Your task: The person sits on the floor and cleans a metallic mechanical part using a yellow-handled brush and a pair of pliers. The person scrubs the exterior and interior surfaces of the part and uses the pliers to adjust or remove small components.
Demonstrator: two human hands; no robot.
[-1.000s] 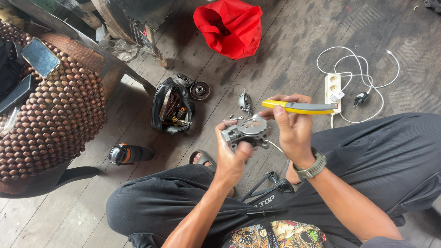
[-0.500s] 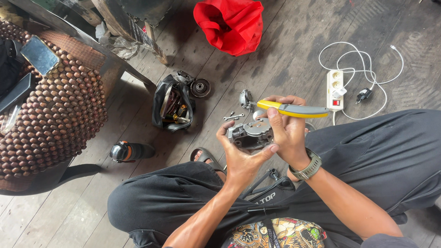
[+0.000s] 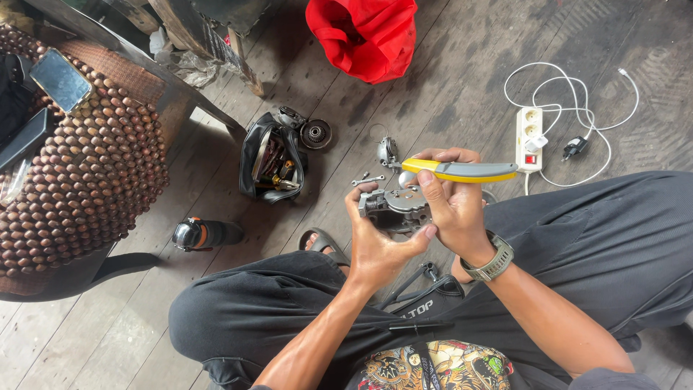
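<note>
Here the right hand (image 3: pixel 455 209) holds the yellow-handled tool (image 3: pixel 458 171) crosswise, tip leftward.

Soft, even daylight, moderately bright, with no hard glare. Only faint, diffuse shadows on the wooden floor (image 3: pixel 447 94), darkest under the beaded seat (image 3: pixel 79 166) at left. Pale reflection on the phone screen (image 3: pixel 60 78). Sharp focus across the middle, colours clean. Wide-angle bending toward the edges, floor planks fanning outward; slight softness in the corners.

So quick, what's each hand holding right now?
Left hand: closed around the grey metal part.
Right hand: gripping the yellow-and-grey tool, thumb on the part.
</note>
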